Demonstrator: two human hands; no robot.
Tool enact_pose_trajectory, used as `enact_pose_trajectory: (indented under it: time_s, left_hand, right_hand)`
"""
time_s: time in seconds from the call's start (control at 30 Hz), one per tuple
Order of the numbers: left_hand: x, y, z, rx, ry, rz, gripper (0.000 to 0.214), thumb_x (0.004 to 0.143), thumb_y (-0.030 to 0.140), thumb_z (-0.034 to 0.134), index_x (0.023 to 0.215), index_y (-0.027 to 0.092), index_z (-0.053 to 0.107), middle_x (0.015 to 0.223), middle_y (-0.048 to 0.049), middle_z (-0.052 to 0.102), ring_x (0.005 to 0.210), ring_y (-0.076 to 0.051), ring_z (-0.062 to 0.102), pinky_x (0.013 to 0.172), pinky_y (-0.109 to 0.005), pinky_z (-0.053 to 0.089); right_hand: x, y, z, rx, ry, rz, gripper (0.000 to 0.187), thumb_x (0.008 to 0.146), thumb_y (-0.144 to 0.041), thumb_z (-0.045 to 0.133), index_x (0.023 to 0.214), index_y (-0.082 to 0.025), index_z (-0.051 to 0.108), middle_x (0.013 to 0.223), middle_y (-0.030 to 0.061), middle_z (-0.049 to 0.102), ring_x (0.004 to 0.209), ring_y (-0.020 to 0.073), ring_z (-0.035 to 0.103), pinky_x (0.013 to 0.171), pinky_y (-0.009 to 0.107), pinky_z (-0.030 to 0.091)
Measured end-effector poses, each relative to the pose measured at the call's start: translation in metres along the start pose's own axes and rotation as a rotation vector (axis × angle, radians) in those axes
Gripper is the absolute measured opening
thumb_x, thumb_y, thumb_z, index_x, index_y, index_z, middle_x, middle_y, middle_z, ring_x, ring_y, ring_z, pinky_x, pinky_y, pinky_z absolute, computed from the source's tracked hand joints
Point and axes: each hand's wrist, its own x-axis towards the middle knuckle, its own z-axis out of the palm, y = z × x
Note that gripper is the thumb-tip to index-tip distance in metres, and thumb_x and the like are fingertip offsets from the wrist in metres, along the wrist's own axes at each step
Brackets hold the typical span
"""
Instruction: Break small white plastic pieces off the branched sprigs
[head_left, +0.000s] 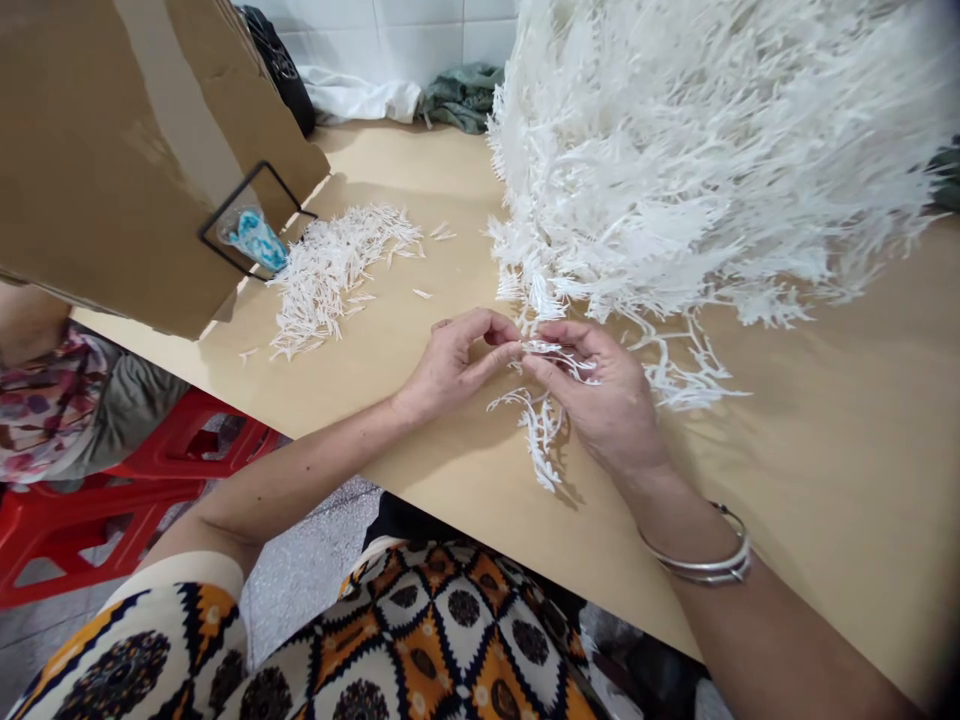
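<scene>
Between thumb and fingers, my right hand (611, 395) grips a thin white branched plastic strand (574, 358). The fingertips of my left hand (463, 358) are pinched together at the strand's left end, touching it or a small bit of it. A loose branched strand (541, 440) lies on the table just below the hands. Beyond my right hand rises a large heap of white branched strands (705, 170), with several stray ones (686, 370) at its near edge. To the left is a pile of small thin white pieces (337, 270).
A large cardboard sheet or box (127, 150) leans at the left beside a black wire frame (259, 225) and a clear cup with blue contents (257, 240). Cloths (461, 95) lie along the tiled wall. Red stools (180, 450) and a seated person (52, 400) are left of the table (810, 470).
</scene>
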Motion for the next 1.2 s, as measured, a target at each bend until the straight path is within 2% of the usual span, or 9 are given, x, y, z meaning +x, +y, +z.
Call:
enact_pose_trajectory:
  time_s: [0.33,0.4,0.5,0.67,0.8,0.87,0.93,1.03,1.2]
  left_hand:
    - [-0.002,-0.001,0.000,0.012,-0.042,-0.034,0.031,0.111,0.051,0.061,0.105,0.021,0.065,0.097,-0.0027,0.072,0.088,-0.012,0.067,0.084,-0.027,0.055]
    - [0.001,-0.013,-0.006,-0.022,0.137,-0.089,0.036,0.111,0.058,0.058,0.101,0.023,0.060,0.094,-0.0013,0.066,0.086,-0.013,0.063,0.082,-0.028,0.054]
    - [0.007,-0.036,-0.018,-0.028,0.547,-0.173,0.046,0.107,0.071,0.058,0.097,0.026,0.054,0.087,0.0010,0.057,0.082,-0.014,0.058,0.084,-0.031,0.053]
    - [0.010,-0.052,-0.032,0.108,0.632,-0.061,0.044,0.106,0.071,0.058,0.126,0.032,0.054,0.121,-0.0061,0.061,0.109,-0.021,0.061,0.102,-0.043,0.054]
    - [0.010,-0.042,-0.039,0.402,0.758,0.021,0.050,0.103,0.067,0.064,0.143,0.040,0.050,0.154,-0.0086,0.047,0.151,-0.030,0.041,0.130,-0.062,0.036]
    - [0.008,-0.030,-0.035,0.499,0.673,0.084,0.036,0.106,0.058,0.062,0.136,0.039,0.056,0.152,-0.0086,0.047,0.152,-0.029,0.042,0.131,-0.062,0.036]
    - [0.004,-0.016,-0.025,0.544,0.428,0.149,0.023,0.110,0.050,0.056,0.126,0.034,0.063,0.146,-0.0094,0.055,0.145,-0.027,0.051,0.124,-0.058,0.042]
    - [-0.002,0.000,-0.006,0.527,0.067,0.206,0.029,0.114,0.052,0.052,0.124,0.029,0.068,0.142,-0.0098,0.066,0.135,-0.025,0.063,0.115,-0.053,0.042]
    - [-0.005,0.002,0.005,0.476,-0.059,0.185,0.033,0.113,0.056,0.055,0.119,0.028,0.074,0.127,-0.0055,0.078,0.117,-0.023,0.070,0.106,-0.045,0.035]
  right_hand:
    - [-0.006,-0.022,-0.003,-0.144,-0.165,-0.037,0.014,0.091,-0.022,0.072,0.105,-0.023,0.073,0.087,0.0017,0.075,0.073,0.0180,0.071,0.072,0.037,0.059]
    - [-0.009,-0.024,-0.003,-0.165,-0.184,-0.043,0.016,0.091,-0.021,0.072,0.107,-0.023,0.072,0.096,0.0036,0.076,0.078,0.0181,0.071,0.074,0.037,0.060]
    - [-0.011,-0.022,-0.003,-0.149,-0.202,-0.014,0.019,0.091,-0.021,0.073,0.110,-0.024,0.069,0.104,0.0048,0.076,0.084,0.0187,0.072,0.078,0.038,0.061]
    - [-0.008,-0.012,0.001,-0.003,-0.121,0.051,0.030,0.086,-0.020,0.079,0.103,-0.029,0.057,0.087,-0.0004,0.071,0.074,0.0188,0.072,0.072,0.038,0.064]
    - [-0.010,-0.011,0.001,0.016,-0.126,0.061,0.022,0.090,-0.021,0.076,0.099,-0.029,0.058,0.092,0.0022,0.073,0.079,0.0200,0.075,0.077,0.039,0.068]
    - [-0.010,-0.011,-0.001,-0.007,-0.123,0.045,0.019,0.091,-0.021,0.074,0.101,-0.029,0.061,0.097,0.0037,0.074,0.081,0.0201,0.077,0.079,0.039,0.069]
    - [-0.010,-0.012,-0.002,-0.026,-0.116,0.012,0.018,0.090,-0.019,0.074,0.102,-0.028,0.063,0.101,0.0044,0.074,0.082,0.0197,0.076,0.081,0.039,0.069]
    - [-0.009,-0.013,-0.002,-0.006,-0.118,-0.025,0.019,0.089,-0.019,0.074,0.103,-0.028,0.064,0.103,0.0047,0.075,0.086,0.0201,0.077,0.084,0.040,0.070]
    - [-0.008,-0.013,0.000,0.041,-0.094,0.019,0.031,0.085,-0.022,0.076,0.106,-0.031,0.056,0.099,0.0037,0.078,0.091,0.0241,0.079,0.087,0.043,0.069]
